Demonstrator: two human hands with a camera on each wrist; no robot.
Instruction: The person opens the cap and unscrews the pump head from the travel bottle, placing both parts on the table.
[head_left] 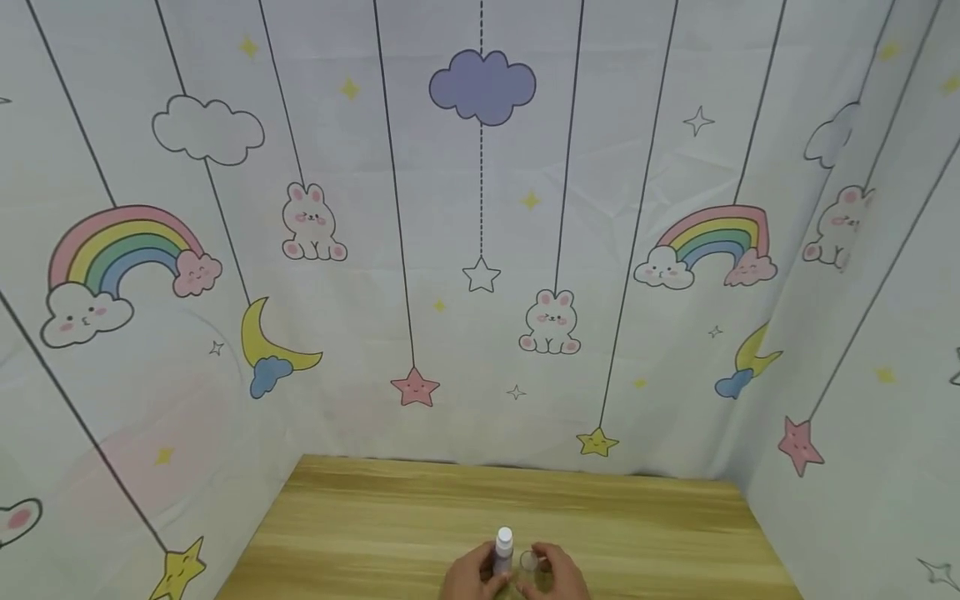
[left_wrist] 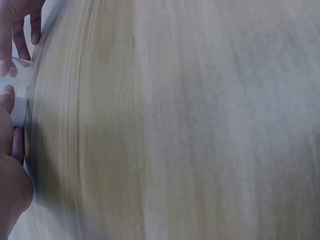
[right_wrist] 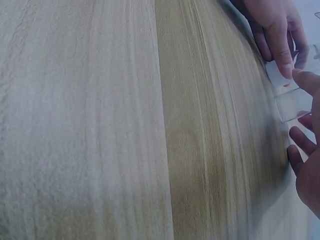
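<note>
Near the table's front edge, my left hand (head_left: 467,575) grips a small white bottle (head_left: 503,548) that stands upright with its white top showing. Right beside it, my right hand (head_left: 562,577) holds a small clear cup (head_left: 528,562) between thumb and fingers. In the left wrist view, the white bottle (left_wrist: 19,112) and the clear cup (left_wrist: 23,75) sit close together at the left edge, partly covered by fingers. The right wrist view has the clear cup (right_wrist: 289,106) next to the bottle's white lower part (right_wrist: 276,74); what the cup contains cannot be made out.
A wood-grain table (head_left: 390,517) lies under both hands. White cloth walls (head_left: 480,333) printed with clouds, rabbits, stars and rainbows stand behind it and along both sides.
</note>
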